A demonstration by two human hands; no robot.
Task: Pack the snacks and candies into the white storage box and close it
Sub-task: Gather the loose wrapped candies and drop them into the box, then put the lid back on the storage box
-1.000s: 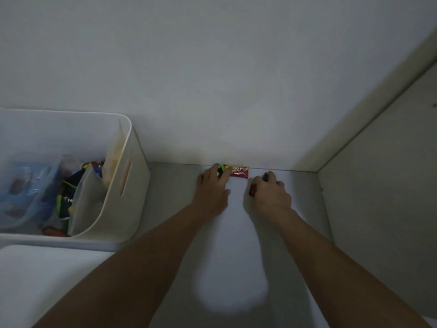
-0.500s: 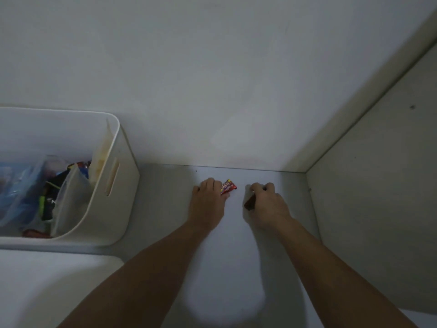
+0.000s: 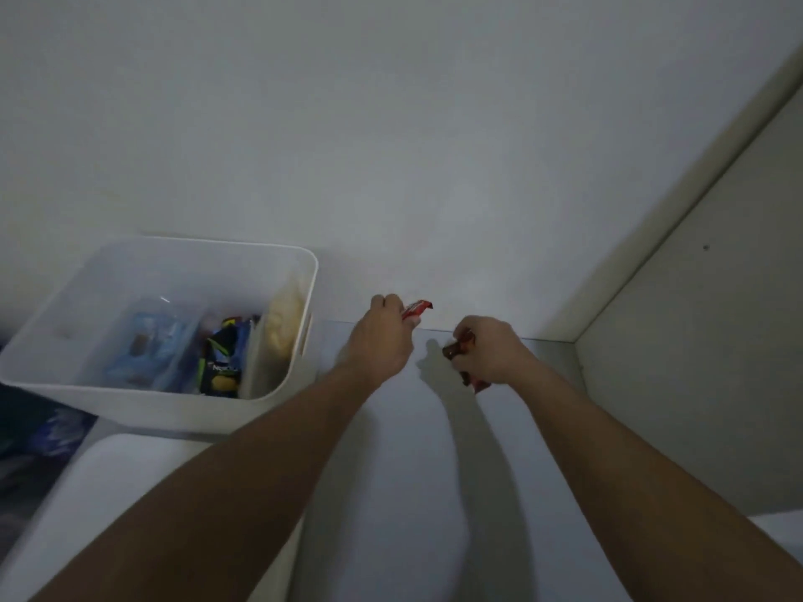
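Note:
The white storage box (image 3: 304,271) stands open at the left, holding several snack packs, among them a blue pack (image 3: 143,345) and a dark pack with green and yellow print (image 3: 223,367). My left hand (image 3: 382,336) is raised just right of the box and grips a red candy bar (image 3: 418,307) that sticks out past the fingers. My right hand (image 3: 489,351) hovers a little further right, closed on a dark brown and red candy (image 3: 454,350), partly hidden in the fist.
A white lid-like panel (image 3: 130,480) lies in front of the box at lower left. A beige side wall (image 3: 695,384) bounds the grey shelf surface (image 3: 391,493) on the right, and a white back wall stands behind. Dark blue fabric (image 3: 34,436) shows at the far left.
Both hands have lifted off the shelf surface, each with a candy in it. The left hand has moved up and toward the box, which now shows more fully.

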